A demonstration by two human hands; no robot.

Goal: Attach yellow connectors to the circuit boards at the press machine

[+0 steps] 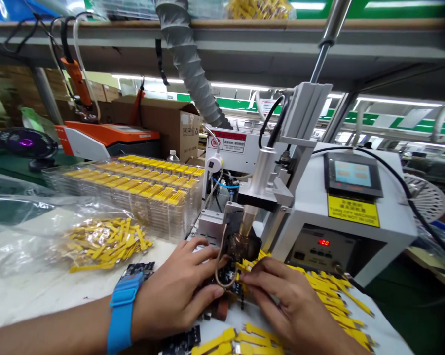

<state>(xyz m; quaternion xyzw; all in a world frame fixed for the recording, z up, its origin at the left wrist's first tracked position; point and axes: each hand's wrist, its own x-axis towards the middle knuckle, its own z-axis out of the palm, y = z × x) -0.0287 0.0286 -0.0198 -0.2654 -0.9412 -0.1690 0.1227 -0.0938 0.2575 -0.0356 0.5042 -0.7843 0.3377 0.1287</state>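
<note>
My left hand point(180, 283), with a blue wrist strap point(123, 308), reaches under the head of a bench machine point(248, 222). Its thumb and fingers close about a small black circuit board point(228, 273), partly hidden by the fingers and a curved tube. From the other side, my right hand point(281, 291) pinches a short yellow cable point(238, 277) at the board's edge; most of the cable is hidden by the fingers. Several yellow cables with metal connector ends point(333, 296) lie behind and right of this hand, and more point(241, 340) rest below it. Another dark board point(181, 340) lies under my left hand.
A clear bag of yellow cables point(107, 241) sits at left, before stacked clear trays point(133, 190) of yellow pieces. An orange-and-white device point(107, 138), a fan point(28, 143) and a cardboard box point(166, 128) stand behind. A control box point(355, 217) is at right; a grey hose point(189, 59) hangs overhead.
</note>
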